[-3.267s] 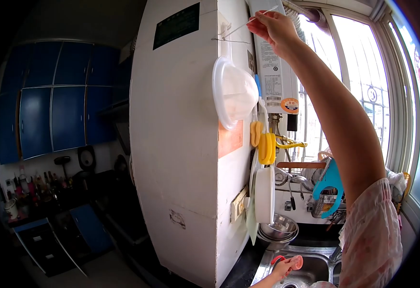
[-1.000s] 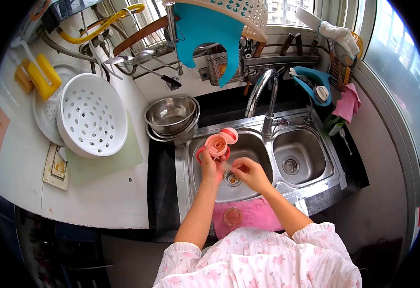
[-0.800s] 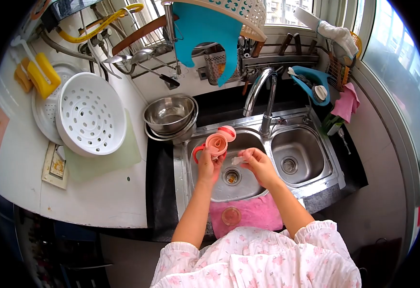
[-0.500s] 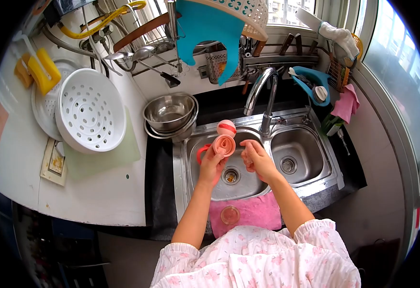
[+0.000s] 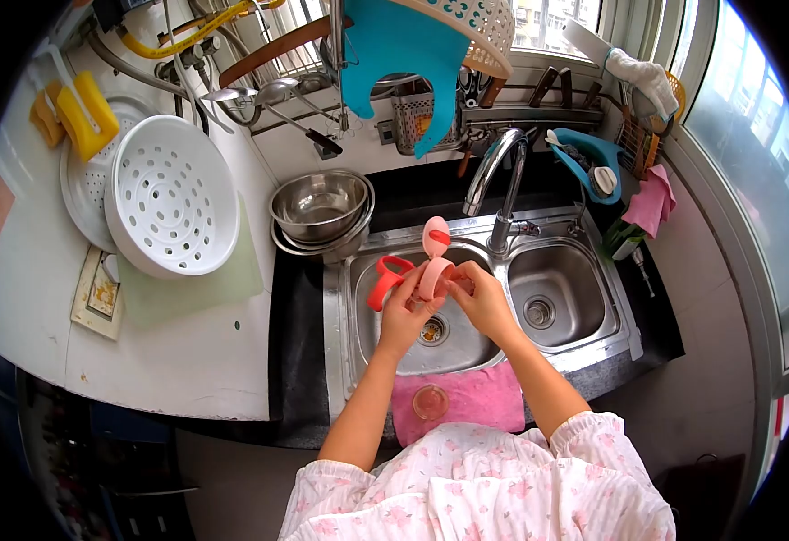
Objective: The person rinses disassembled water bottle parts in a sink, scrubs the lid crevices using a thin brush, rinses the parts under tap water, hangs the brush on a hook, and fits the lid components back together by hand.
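Over the left sink basin, my left hand grips a pink bottle lid with a red handle loop sticking out to the left. Its flip cap stands raised at the top, with a red piece on its inside. My right hand is closed, its thumb and fingertips pinching at the lid's right rim. Whether the fingertips hold some small part there is hidden. Below the hands, a small round clear piece rests on a pink cloth at the sink's front edge.
A chrome faucet arches behind the basins, close to the hands. Stacked steel bowls stand at the back left. A white colander leans on the left counter. The right basin adjoins, with a blue sink caddy beyond it.
The lid has turned so its opening faces right instead of up toward me, and its handle loop shows more. My right hand has moved left from beside it to its rim.
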Available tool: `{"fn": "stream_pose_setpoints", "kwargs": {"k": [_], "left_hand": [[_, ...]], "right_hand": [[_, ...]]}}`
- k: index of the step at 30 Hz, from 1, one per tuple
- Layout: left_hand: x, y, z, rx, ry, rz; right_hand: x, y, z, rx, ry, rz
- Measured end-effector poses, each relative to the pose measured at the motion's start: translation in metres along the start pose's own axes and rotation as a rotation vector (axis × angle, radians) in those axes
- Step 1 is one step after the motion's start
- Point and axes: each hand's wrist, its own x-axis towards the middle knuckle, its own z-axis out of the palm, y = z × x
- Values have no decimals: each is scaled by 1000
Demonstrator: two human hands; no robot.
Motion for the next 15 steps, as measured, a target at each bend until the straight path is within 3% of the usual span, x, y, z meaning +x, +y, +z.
{"fn": "stream_pose_setpoints", "kwargs": {"k": [7, 9, 15], "left_hand": [[-6, 18, 15, 292, 76, 132], [-7, 29, 24, 407, 140, 144], [-5, 32, 29, 451, 239, 132]], "right_hand": [[-3, 7, 3, 61, 36, -35], [-4, 2, 4, -5, 95, -248], [-9, -4, 5, -43, 32, -383]]}}
